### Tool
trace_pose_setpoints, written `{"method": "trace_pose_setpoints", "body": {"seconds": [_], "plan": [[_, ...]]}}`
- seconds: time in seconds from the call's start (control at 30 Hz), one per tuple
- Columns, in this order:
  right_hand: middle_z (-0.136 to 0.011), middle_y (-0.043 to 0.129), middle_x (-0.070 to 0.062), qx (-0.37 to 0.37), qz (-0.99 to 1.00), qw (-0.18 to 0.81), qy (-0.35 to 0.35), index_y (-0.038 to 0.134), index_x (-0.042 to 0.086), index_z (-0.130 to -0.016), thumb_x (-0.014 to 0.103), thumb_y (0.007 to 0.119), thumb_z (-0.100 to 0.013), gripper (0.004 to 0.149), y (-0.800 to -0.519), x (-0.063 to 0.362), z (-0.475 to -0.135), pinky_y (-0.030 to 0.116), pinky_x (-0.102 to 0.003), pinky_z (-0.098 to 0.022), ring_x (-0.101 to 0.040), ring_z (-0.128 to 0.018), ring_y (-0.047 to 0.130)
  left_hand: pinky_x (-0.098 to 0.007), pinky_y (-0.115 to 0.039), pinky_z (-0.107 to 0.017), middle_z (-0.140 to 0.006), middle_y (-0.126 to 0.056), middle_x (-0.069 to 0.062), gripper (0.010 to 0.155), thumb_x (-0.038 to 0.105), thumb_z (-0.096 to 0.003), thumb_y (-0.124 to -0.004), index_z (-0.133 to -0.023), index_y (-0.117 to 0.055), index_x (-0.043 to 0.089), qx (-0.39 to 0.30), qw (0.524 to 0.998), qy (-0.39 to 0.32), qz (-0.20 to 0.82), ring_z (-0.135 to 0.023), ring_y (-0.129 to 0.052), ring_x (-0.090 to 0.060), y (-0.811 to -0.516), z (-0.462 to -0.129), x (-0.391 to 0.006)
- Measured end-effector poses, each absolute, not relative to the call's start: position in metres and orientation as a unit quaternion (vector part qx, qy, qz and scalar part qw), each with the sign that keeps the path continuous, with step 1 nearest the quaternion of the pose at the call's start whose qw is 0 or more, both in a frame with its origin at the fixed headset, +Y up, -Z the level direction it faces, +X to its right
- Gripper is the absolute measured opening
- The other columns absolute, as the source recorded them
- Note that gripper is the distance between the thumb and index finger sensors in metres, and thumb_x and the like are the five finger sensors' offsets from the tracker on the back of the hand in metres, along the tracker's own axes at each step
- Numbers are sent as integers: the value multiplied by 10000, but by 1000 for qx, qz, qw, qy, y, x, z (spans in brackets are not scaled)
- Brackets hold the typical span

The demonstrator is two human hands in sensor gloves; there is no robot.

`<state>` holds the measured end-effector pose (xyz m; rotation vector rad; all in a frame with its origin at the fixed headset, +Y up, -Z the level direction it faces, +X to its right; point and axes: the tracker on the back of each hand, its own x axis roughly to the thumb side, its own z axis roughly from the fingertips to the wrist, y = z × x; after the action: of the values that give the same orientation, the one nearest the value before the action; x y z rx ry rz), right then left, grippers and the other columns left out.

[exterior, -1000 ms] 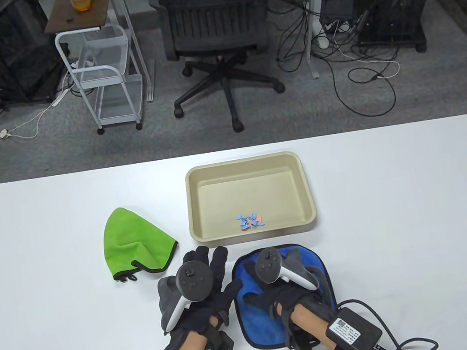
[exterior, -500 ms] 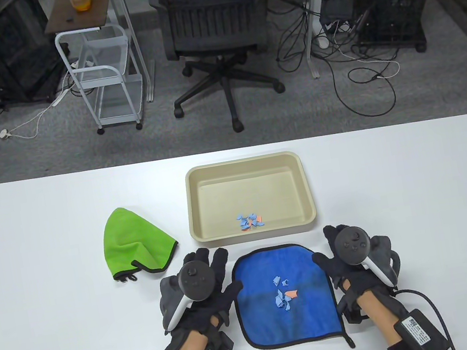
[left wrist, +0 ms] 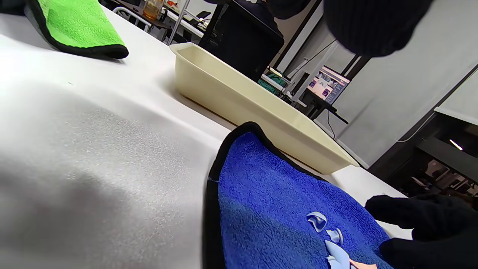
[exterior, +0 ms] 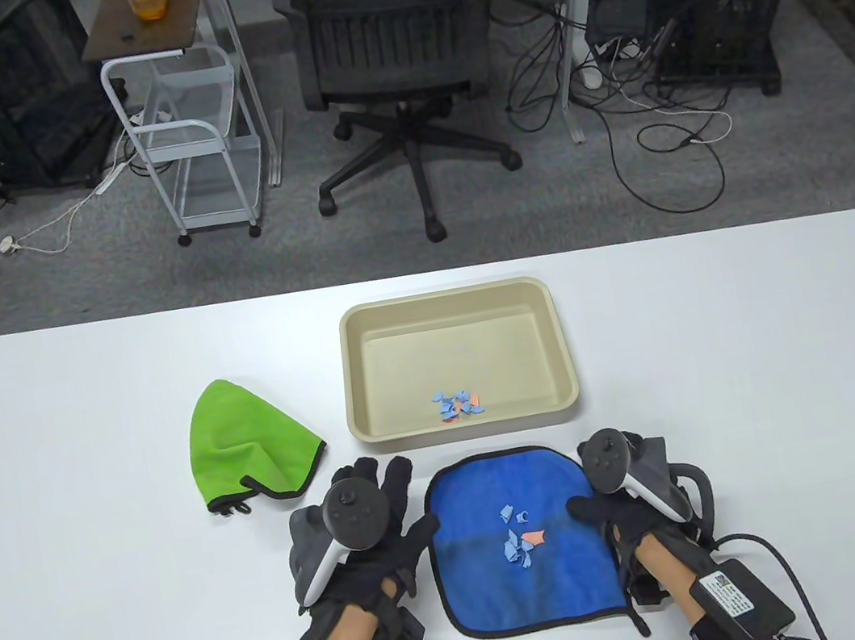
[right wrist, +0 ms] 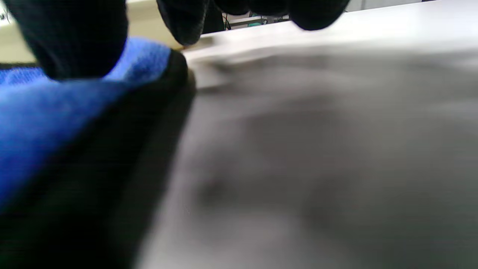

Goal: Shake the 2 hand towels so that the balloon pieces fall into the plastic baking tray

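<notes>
The blue hand towel [exterior: 521,582] lies flat near the table's front edge with several balloon pieces [exterior: 520,538] at its middle. My right hand [exterior: 602,507] is at its right edge: the thumb lies on the cloth and the fingers [right wrist: 186,22] hang over the far right corner [right wrist: 149,63], with no pinch visible. My left hand [exterior: 377,484] lies flat on the table, fingers straight, just left of the blue towel [left wrist: 269,201]. The beige baking tray [exterior: 356,381] behind holds more pieces [exterior: 458,405]. A crumpled green towel [exterior: 247,440] lies left of the tray.
The white table [exterior: 730,367] runs wide on both sides. Off its far edge stand an office chair [exterior: 395,55] and a white wire cart [exterior: 190,147]. A cabled box [exterior: 736,600] is strapped to my right forearm.
My right hand lifted off the middle of the blue towel, uncovering the pieces, swung out to the right, then came back to the towel's right edge. The left hand has stayed put.
</notes>
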<state>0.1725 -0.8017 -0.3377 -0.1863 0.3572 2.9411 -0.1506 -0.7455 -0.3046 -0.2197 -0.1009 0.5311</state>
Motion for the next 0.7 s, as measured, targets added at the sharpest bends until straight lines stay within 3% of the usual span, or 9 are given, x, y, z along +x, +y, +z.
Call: {"method": "trace_pose_setpoints", "body": {"seconds": [0.27, 0.53, 0.7], "plan": [[-1040, 371, -37, -92, 982, 106, 129, 553, 361, -962, 533, 830, -327, 714, -805, 174, -339, 592, -392, -590, -281, -824, 517, -707, -243, -720, -1142, -124, -78, 800, 573, -383, -679, -1045, -260, 411, -109, 958, -49, 261, -1090, -107, -441, -745, -304, -151], [-1015, 529, -51, -125, 980, 95, 124, 798, 311, -647, 527, 837, -330, 386, -803, 169, -335, 630, -412, -572, -307, -802, 606, -706, -245, -720, -1142, -128, -80, 800, 573, -383, -681, -1045, -262, 410, -115, 958, -49, 258, -1090, -112, -442, -746, -303, -150], [-995, 618, -4, -106, 977, 147, 114, 793, 313, -681, 468, 862, -362, 361, -793, 164, -332, 693, -368, -538, -243, -762, 714, -705, -250, -720, -1139, -165, -80, 803, 570, -383, -688, -1047, -268, 402, -125, 959, -37, 252, -1091, -128, -443, -751, -305, -150]]}}
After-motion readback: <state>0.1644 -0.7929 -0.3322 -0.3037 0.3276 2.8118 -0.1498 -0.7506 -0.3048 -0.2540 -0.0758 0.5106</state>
